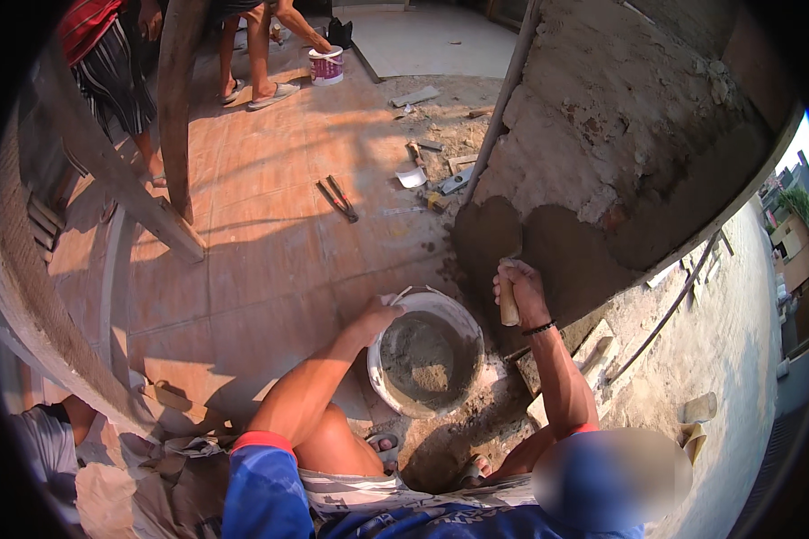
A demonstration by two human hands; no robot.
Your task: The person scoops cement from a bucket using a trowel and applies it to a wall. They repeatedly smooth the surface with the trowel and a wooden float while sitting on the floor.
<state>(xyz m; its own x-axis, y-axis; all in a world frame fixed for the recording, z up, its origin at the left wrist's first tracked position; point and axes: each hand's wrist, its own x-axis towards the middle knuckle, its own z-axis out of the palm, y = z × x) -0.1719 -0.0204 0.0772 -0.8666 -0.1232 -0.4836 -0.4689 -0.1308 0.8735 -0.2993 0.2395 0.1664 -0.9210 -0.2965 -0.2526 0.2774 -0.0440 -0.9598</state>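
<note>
My left hand (382, 319) is closed on the rim of a white bucket (377, 381) standing between my feet. Grey wet mortar (427, 359) lies inside it. In my right hand (526, 292) is a trowel, gripped by its wooden handle (509, 307). The blade points away from me, up to the wet mortar (562, 242) on the low part of the wall; its outline blends with the mortar, so contact is hard to tell. Higher up, the wall (593, 108) is rough and dry.
Pincers (339, 201) lie on the tiled floor (270, 234), with a hammer (415, 154) and scraps farther off. A wooden-handled float (597, 357) rests at my right. Wooden posts (175, 108) stand left. A co-worker's hand touches a white-and-purple pail (326, 67); other people stand or sit leftward.
</note>
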